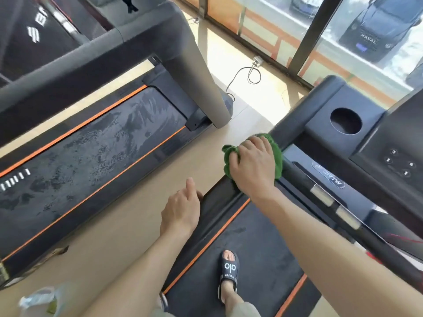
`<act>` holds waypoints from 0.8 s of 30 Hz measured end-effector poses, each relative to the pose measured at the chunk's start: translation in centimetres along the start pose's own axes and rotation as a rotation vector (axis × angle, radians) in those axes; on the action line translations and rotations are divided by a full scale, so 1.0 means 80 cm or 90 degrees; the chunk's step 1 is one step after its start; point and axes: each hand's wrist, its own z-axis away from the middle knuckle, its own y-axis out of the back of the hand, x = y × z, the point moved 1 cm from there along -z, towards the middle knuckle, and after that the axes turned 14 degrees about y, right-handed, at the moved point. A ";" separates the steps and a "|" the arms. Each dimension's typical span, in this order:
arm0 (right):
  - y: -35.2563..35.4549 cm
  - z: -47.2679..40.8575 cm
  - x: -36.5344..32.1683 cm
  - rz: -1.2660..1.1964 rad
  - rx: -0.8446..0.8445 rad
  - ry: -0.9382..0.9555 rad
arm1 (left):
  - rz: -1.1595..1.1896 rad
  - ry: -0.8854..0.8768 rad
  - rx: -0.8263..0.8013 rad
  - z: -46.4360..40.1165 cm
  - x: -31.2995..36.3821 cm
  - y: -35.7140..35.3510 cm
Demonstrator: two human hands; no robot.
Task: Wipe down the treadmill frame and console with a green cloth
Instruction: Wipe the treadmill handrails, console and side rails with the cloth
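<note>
While the person stands on the belt [251, 255] of the near treadmill [332, 143], the work sits on its left handrail [219, 202]. That rail's long axis runs from near-left, by the left hand, up and right to the console [375, 143]. Console is at the rail's far end, so the unwiped run lies up-right of the cloth, along the same axis.

Second treadmill [91, 143] is to the left across a strip of floor; not in play.

Right hand [254, 165] is the nearer one to the console. It lies palm-down on the green cloth [231, 159], which is bunched over the top of the rail just short of the console's near-left corner. Fingers spread and curled over the cloth, pressing it onto the rail: a closed, flat-palm hold rather than a pinch. Cloth spills out on the hand's left and far side.

Left hand [180, 211] is lower on the same rail, at its outer edge. Fingers look loosely curled against the rail's side, thumb up; holds nothing. Whether it actually bears on the rail, can't tell for sure.

Judgement: next stroke follows the rail axis toward the cup holder [345, 121] and button panel [400, 162]; the right hand does it without a regrip.
</note>
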 end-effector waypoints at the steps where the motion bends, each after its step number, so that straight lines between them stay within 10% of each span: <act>1: -0.005 0.016 -0.024 -0.009 -0.005 0.020 | 0.047 0.013 -0.021 -0.004 -0.002 0.001; 6: -0.020 0.089 -0.152 -0.074 -0.024 0.108 | 0.369 0.131 -0.160 -0.031 -0.028 0.038; 24: -0.042 0.147 -0.321 0.058 -0.224 0.058 | 0.171 -0.032 -0.028 -0.149 -0.140 0.317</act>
